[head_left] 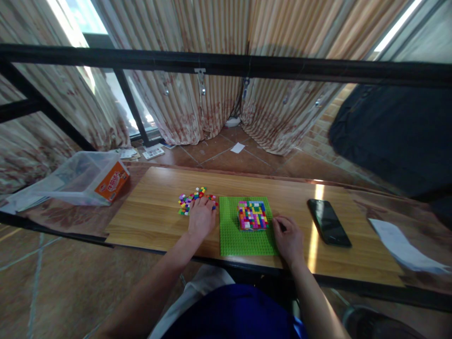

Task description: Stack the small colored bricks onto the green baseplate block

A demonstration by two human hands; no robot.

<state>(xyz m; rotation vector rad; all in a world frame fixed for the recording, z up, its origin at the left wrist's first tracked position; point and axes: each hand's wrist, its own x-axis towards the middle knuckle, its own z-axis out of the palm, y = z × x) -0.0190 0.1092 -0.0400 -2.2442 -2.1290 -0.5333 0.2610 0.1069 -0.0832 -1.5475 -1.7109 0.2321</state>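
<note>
A green baseplate (pixel 233 235) lies on the wooden board, carrying a square block of multicoloured bricks (pixel 252 215). Left of the plate is a pile of small loose coloured bricks (pixel 188 200). My left hand (pixel 201 217) rests palm down on the near edge of that pile, fingers stretched out over the bricks. My right hand (pixel 288 236) sits at the plate's right edge beside the built block, fingers curled in; whether it holds a brick is hidden.
A black phone (pixel 328 221) lies right of the plate. A clear plastic box with an orange label (pixel 92 180) stands at the far left. A white paper (pixel 402 247) lies at the right. A black metal rail (pixel 226 66) crosses above.
</note>
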